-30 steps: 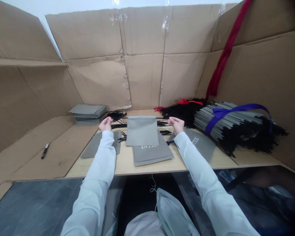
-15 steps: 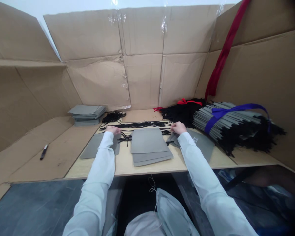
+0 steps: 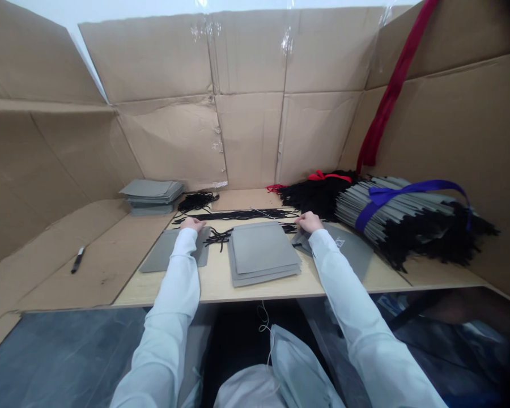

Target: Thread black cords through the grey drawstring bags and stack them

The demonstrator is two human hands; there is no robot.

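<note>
Flanking stacked grey bags (image 3: 263, 249), left hand (image 3: 192, 224) and right hand (image 3: 310, 221) curl fingers, any grip unclear

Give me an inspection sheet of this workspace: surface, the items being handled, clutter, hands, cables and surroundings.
Surface: pale wooden tabletop, with cardboard sheeting to its left.
Items: stack of grey fabric panels at centre; plain grey panel; printed grey panel; loose black cords.
Clutter: black marker pen; stacked grey panels at back left.
Hands: left hand at the plain panel's top edge; right hand at the printed panel; grip unclear.
Cables: thin white cord below the table edge.
Surroundings: cardboard walls; hanging red strap; bundle of grey strips and black cords tied with blue ribbon.
</note>
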